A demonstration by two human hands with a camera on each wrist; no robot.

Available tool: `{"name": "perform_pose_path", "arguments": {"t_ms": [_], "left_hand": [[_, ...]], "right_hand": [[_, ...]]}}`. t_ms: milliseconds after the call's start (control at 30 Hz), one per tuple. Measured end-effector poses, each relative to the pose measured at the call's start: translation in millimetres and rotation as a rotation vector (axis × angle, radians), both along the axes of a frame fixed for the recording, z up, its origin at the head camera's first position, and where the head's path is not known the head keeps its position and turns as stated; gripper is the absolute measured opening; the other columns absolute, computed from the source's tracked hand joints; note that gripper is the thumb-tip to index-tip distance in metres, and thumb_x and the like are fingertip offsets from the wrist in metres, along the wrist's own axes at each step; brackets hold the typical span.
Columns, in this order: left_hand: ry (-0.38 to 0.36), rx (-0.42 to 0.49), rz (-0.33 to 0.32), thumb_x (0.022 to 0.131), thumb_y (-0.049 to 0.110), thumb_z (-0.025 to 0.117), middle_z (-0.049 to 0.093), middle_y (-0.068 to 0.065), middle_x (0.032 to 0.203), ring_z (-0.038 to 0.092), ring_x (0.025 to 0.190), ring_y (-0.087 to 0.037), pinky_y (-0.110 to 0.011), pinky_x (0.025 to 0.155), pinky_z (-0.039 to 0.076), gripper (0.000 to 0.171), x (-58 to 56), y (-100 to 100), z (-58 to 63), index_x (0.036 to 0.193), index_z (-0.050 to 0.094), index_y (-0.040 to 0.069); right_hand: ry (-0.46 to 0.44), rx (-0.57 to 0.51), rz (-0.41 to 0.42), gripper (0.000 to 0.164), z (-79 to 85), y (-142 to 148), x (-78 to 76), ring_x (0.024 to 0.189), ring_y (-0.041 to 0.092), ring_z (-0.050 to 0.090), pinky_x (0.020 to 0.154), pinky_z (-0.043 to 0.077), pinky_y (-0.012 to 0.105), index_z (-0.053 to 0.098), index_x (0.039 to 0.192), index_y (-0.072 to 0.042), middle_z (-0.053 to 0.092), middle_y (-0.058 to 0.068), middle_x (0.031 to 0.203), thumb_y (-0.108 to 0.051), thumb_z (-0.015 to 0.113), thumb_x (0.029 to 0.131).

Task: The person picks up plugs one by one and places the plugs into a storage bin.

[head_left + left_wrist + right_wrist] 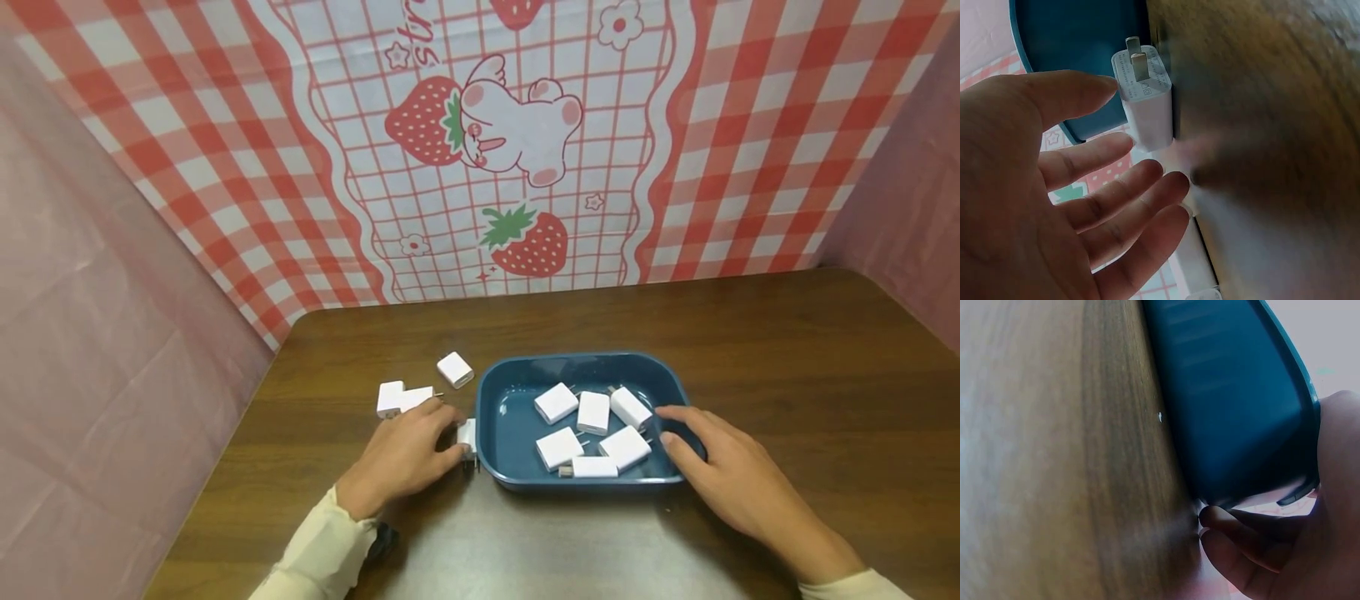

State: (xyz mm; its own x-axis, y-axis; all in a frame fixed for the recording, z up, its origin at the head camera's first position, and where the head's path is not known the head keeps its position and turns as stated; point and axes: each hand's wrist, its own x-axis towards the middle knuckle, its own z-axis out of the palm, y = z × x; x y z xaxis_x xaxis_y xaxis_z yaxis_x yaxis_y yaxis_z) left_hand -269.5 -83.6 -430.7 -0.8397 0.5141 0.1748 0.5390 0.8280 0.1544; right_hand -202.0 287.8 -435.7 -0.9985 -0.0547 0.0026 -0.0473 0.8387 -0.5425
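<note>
My left hand (408, 446) is at the left end of a blue tray (517, 481). Its thumb and index fingertip lie right beside a white charger plug (1150, 119), and the other fingers are spread loosely. This plug sits against the tray's outer wall, its two metal prongs facing the left wrist camera. At the right end, my right hand (731, 471) holds the tray. Thumb and index finger reach over the rim, while other fingers curl outside, low by the table in the right wrist view. Inside the tray lie several white charger plugs (593, 412).
Left of the tray, another charger plug (455, 370) lies by its back corner. Two more white plugs (390, 398) lie close together beyond my left hand. The wooden table (795, 358) ends at a red-and-white strawberry cloth (480, 250), with pink cloth (112, 333) along the left side.
</note>
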Motion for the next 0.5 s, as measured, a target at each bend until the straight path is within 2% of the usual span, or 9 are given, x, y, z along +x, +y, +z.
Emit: {"name": "perform_pose_path", "arguments": {"t_ms": [167, 367, 500], "left_hand": [[-0.01, -0.016, 0.007, 0.081, 0.047, 0.061, 0.059, 0.008, 0.102, 0.058, 0.087, -0.012, -0.036, 0.07, 0.047, 0.038, 1.4, 1.6, -1.0, 0.111, 0.063, 0.024], [0.018, -0.017, -0.011, 0.079, 0.05, 0.062, 0.062, 0.009, 0.1, 0.058, 0.086, -0.01, -0.035, 0.066, 0.047, 0.04, 1.2, 3.0, -1.2, 0.11, 0.064, 0.026], [0.04, -0.029, 0.0, 0.076, 0.057, 0.062, 0.061, 0.011, 0.086, 0.054, 0.073, -0.008, -0.031, 0.056, 0.042, 0.039, 0.3, 3.8, -2.4, 0.098, 0.064, 0.025]], "right_hand": [[0.008, -0.001, 0.002, 0.055, 0.2, -0.1, 0.9, 0.12, 0.043, 0.041, 0.087, 0.031, 0.067, 0.047, 0.132, -0.017, 0.045, 0.018, 0.135, -0.054, 0.039, 0.093], [0.006, -0.001, 0.004, 0.055, 0.4, 0.0, 0.7, 0.12, 0.043, 0.041, 0.087, 0.031, 0.067, 0.047, 0.132, -0.016, 0.044, 0.018, 0.135, -0.054, 0.039, 0.093], [0.01, -0.002, 0.003, 0.055, 0.0, -0.1, 0.7, 0.12, 0.043, 0.041, 0.087, 0.031, 0.067, 0.047, 0.133, -0.017, 0.044, 0.018, 0.135, -0.053, 0.039, 0.093]]}}
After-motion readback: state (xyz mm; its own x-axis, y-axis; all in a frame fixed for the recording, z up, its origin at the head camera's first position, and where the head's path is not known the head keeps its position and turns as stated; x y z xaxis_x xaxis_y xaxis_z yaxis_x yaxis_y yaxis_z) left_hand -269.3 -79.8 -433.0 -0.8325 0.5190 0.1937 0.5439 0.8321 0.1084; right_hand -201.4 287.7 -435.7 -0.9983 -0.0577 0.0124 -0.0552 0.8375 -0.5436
